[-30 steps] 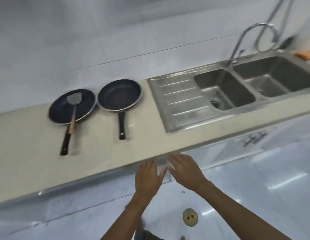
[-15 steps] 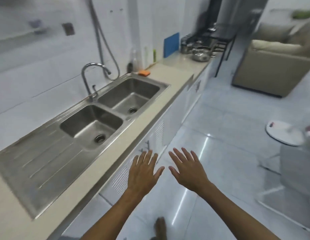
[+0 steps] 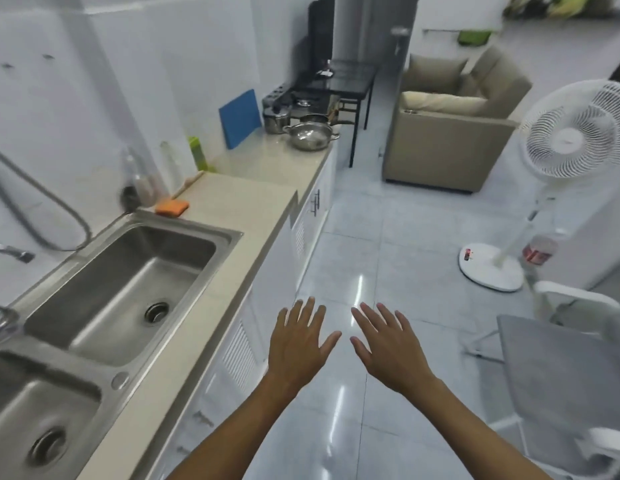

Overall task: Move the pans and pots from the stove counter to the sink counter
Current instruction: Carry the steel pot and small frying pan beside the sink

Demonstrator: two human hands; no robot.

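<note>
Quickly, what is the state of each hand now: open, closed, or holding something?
Left hand: open, fingers spread, holding nothing, above the floor.
Right hand: open, fingers spread, holding nothing, above the floor.

Orange sponge (image 3: 172,207) on the counter beyond the fingers, to their upper left; blue cutting board (image 3: 240,118) leaning against the wall farther off; beige armchair (image 3: 450,133) far ahead of the fingers; white pedestal fan (image 3: 575,133) standing on the tiled floor to their upper right.
</note>
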